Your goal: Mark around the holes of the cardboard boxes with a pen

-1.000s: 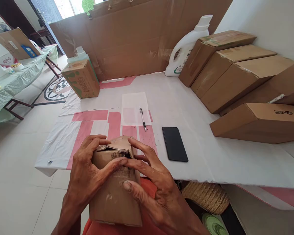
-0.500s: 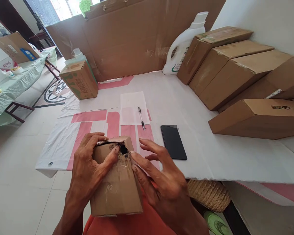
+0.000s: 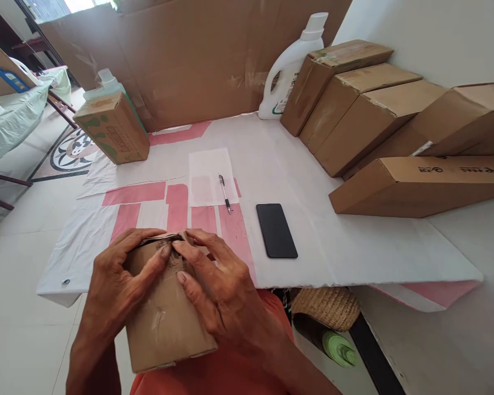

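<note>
Left of the flat black phone (image 3: 276,230) and nearer me: brown rectangular cardboard box (image 3: 168,329). My left grip (image 3: 123,274) clasps it, right grip (image 3: 226,285) closed on its ragged top corner. Step: apparently working the opening; next likely needs steady bracing.

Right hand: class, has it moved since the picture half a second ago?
Yes: judged against the black phone, the right hand has moved left, away from it and further over the cardboard box.
</note>
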Demonstrator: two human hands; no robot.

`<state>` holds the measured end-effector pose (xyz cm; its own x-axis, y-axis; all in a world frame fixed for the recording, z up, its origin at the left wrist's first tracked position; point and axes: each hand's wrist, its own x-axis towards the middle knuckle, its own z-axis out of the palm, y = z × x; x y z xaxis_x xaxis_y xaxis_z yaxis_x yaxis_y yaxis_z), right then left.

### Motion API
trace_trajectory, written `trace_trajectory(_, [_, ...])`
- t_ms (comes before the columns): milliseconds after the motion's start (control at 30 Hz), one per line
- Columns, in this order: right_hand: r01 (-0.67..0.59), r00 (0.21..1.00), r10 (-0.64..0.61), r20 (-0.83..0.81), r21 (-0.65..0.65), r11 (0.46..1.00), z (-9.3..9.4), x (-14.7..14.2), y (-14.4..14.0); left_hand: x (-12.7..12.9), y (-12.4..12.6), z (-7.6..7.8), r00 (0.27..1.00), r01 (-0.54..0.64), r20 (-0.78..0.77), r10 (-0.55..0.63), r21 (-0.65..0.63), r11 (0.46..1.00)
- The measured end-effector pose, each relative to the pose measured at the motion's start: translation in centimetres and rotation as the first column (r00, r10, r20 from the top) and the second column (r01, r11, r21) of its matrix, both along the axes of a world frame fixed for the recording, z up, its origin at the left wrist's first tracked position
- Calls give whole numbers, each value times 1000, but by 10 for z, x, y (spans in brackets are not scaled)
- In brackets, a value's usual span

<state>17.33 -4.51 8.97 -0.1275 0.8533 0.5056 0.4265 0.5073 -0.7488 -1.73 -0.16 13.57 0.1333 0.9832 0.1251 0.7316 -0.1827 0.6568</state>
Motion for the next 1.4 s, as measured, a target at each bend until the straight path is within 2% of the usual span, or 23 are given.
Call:
trace_trajectory(133, [-20,989,21,-145,11,1000,-11,-6,5,-15,1,-4,996,-92,-16,91,-44,995])
trace_trajectory(200, [-8,969,-11,-247,-73,997,-23,-3,7,-22,1,-7,995,-104,-17,103,-58,993])
trace_trajectory(267, [12,962,-63,-267,-190,982,-39,5,10,-27,1,-10,996,-89,-6,89,-73,993])
trace_trajectory(367, [148,983,-176,-60,-318,936,-70,24,19,-30,1,-13,997,-65,33,68,-90,994])
trace_trajectory(433, [272,962,-254,96,-353,895,-90,38,30,-28,2,-15,996,-63,63,69,-91,994])
trace_trajectory(533, [404,913,-344,219,-370,837,-108,55,52,-22,3,-16,993,-68,86,74,-78,995])
trace_trajectory(667, [512,853,-409,325,-368,776,-109,67,82,-15,2,-17,993,-74,93,78,-38,996])
trace_trajectory(767, [572,815,-458,356,-361,737,-104,73,92,-14,0,-16,992,-72,100,74,-23,997])
trace_trajectory(1000, [664,747,-541,387,-404,629,-99,100,79,-15,4,-18,991,-45,123,46,-8,999])
trace_trajectory(1133, [651,758,-508,408,-437,621,-97,99,88,-14,7,-19,991,-33,129,36,-20,999])
trace_trajectory(1267, [587,807,-412,423,-499,638,-102,80,127,-13,7,-20,989,-32,144,34,-14,999])
trace_trajectory(1400, [551,833,-364,416,-578,601,-111,65,163,-11,5,-20,988,-20,153,21,-7,1000])
